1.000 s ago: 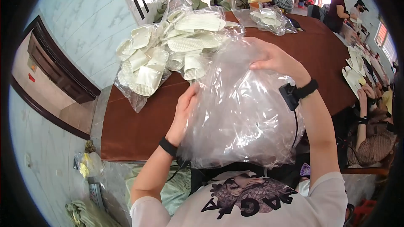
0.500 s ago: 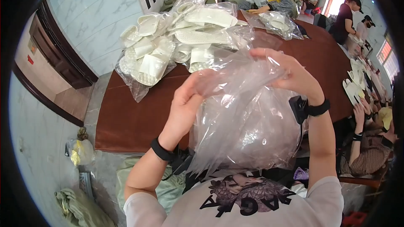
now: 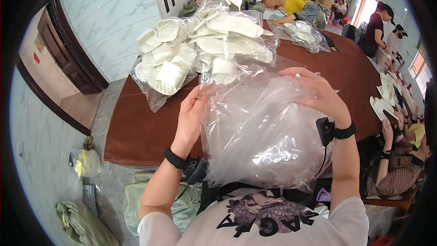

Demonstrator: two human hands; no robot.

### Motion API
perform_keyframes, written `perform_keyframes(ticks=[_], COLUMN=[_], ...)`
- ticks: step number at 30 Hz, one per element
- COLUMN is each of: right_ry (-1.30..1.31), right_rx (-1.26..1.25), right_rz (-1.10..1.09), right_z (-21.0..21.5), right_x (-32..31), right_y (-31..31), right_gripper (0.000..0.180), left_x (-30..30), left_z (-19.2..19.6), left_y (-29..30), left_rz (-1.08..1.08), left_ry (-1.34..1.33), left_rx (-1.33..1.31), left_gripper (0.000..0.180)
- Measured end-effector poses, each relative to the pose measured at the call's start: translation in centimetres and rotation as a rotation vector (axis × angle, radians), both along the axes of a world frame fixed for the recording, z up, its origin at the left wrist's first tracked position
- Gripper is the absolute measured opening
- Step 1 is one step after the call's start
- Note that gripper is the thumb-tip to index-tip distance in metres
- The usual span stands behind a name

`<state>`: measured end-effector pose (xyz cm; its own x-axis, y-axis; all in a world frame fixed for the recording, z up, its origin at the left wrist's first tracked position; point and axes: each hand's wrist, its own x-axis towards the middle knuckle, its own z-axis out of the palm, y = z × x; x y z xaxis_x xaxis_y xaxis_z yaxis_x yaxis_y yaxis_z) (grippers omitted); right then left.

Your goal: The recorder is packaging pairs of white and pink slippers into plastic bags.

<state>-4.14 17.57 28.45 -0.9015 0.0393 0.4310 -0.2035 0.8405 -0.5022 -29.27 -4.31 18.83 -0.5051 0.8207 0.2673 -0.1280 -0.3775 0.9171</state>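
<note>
A large clear plastic bag (image 3: 261,132) hangs in front of my chest, above the near edge of a round brown table (image 3: 141,123). My left hand (image 3: 193,114) pinches the bag's upper left edge, and my right hand (image 3: 318,93) grips its upper right edge. The bag looks empty and crumpled. Just beyond it on the table lies a heap of clear bags stuffed with white shoe insoles (image 3: 200,52).
Another bag of white insoles (image 3: 302,34) lies farther back on the table. Loose white insoles (image 3: 382,102) sit at the right edge, where a seated person (image 3: 403,159) works. Other people stand or sit at the far side. Sacks (image 3: 86,161) rest on the floor at left.
Both hands have lifted the clear bag off the table toward my chest and moved to its top edge. My view has tilted up slightly.
</note>
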Motion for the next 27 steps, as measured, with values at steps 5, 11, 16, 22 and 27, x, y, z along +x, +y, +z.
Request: perform_keyframes(ticks=[5,11,16,22,27], right_ry=[-0.104,0.067,0.062,0.002,0.037], right_rx=[0.029,0.45,0.557,0.261,-0.21], right_rz=[-0.069,0.254,0.152,-0.281,-0.478], right_z=[0.4,2.4,0.9,-0.4,-0.7], right_x=[-0.4,-5.8,-5.2,0.3,3.4], right_y=[0.5,-1.2,1.6,6.3,8.8], right_gripper=[0.044,0.037,0.045,0.041,0.041], left_x=[0.2,1.9,0.0,-5.1,-6.8], left_z=[0.3,1.7,0.5,-5.0,-8.1], left_y=[-0.2,-0.1,-0.8,-1.1,-0.6], left_rz=[-0.055,-0.037,0.064,0.201,0.296], left_ry=[-0.03,0.297,0.223,-0.124,-0.104], left_rx=[-0.026,-0.119,-0.091,-0.06,-0.109], left_gripper=[0.035,0.028,0.025,0.026,0.024])
